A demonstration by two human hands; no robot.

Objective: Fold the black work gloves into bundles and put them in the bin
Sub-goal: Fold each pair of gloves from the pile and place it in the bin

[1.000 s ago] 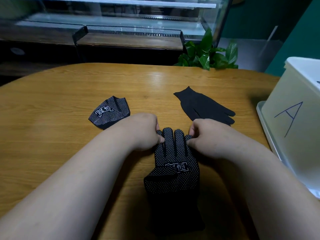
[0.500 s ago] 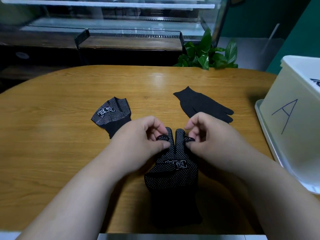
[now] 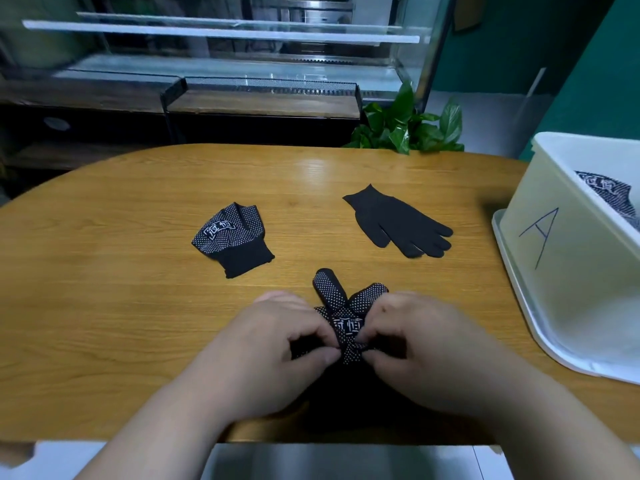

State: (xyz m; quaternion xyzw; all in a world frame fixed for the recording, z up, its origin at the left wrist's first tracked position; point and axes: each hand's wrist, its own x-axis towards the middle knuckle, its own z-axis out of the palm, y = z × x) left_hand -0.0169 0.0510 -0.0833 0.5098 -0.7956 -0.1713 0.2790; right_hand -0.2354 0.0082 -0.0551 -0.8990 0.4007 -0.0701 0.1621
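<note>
1. You're holding the dotted glove (image 3: 346, 323) with both hands near the front edge of the wooden table (image 3: 121, 306), right in front of you.
2. Your left hand (image 3: 273, 344) is curling in from the left. Its thumb and fingertips are pinching the dotted fabric just below the white printed logo.
3. Your right hand (image 3: 419, 341) is doing the same from the other side, with its fingers curled tight on the same bunched-up bit. So both hands are gripping narrow, and both have hold of that glove.
4. Two of the glove's fingers (image 3: 329, 285) are sticking out past your knuckles and splaying apart in a V. The cuff end is sitting in the shadow under your hands, so I can't tell how it's lying.
5. A folded bundle (image 3: 232, 239) is lying further back on the left, well apart from your hands, with its logo facing up and its cuff pointing toward you.
6. A plain black glove (image 3: 394, 221) is lying flat further back on the right, with its fingers pointing toward the bin.
7. The white bin (image 3: 568, 289) with a hand-drawn "A" is sitting at the right edge on a white tray (image 3: 502, 237). A dotted piece (image 3: 613, 199) is showing inside it.
8. A leafy plant (image 3: 408, 129) and a glass display case (image 3: 242, 46) are sitting behind the table.
</note>
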